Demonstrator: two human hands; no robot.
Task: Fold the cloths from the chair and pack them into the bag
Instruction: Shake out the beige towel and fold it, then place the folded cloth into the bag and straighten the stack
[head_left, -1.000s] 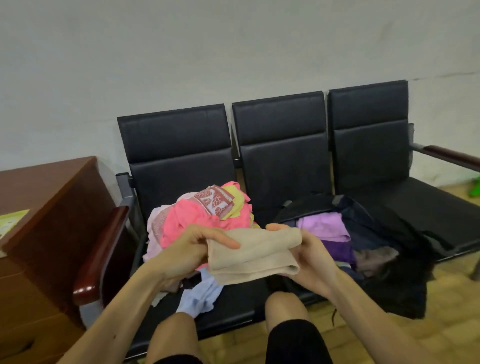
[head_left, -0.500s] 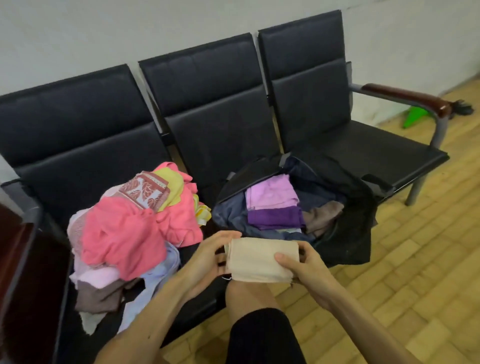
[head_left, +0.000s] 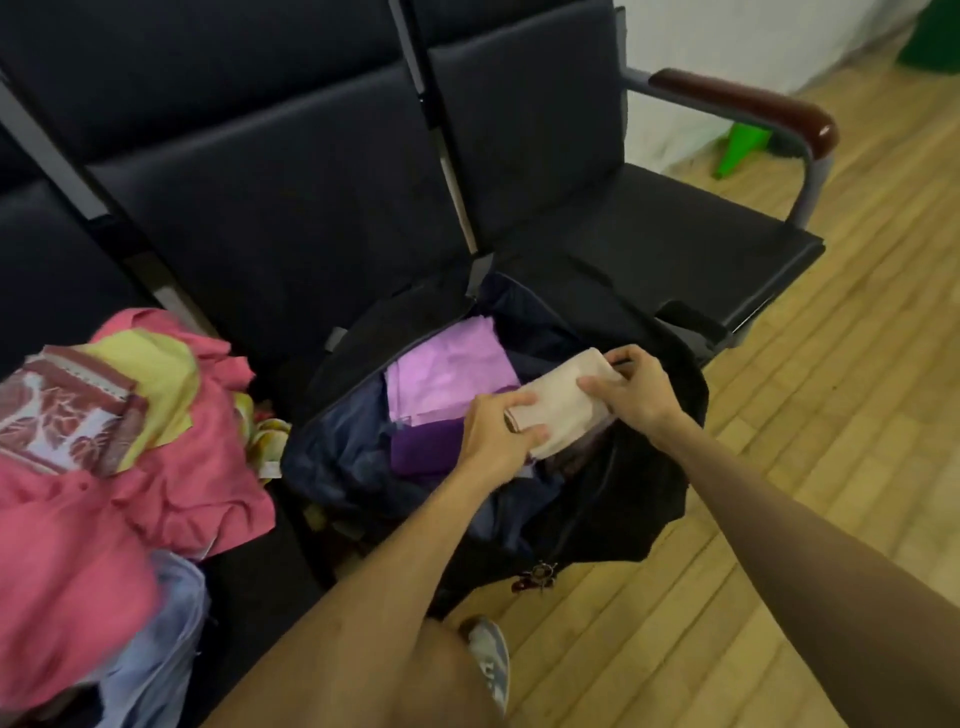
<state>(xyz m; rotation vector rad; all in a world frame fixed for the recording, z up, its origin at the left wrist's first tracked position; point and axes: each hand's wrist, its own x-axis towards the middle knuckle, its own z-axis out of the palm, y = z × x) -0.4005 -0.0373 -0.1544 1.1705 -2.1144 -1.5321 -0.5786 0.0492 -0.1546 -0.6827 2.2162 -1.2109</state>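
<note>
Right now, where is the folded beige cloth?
In the head view, the folded beige cloth is held by both hands over the open dark bag, right of the light purple cloth.

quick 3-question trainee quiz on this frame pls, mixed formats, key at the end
1. True or false: the folded beige cloth is held by both the left hand and the right hand.
2. Multiple choice: what lies directly beside the beige cloth inside the open black fabric bag? A) a green towel B) a folded light purple cloth C) a white shoe
3. Fill the blank: the pile of unfolded pink and yellow cloths sits on the black padded chair seat to the ____ of the bag.

Key: 1 true; 2 B; 3 left
</note>
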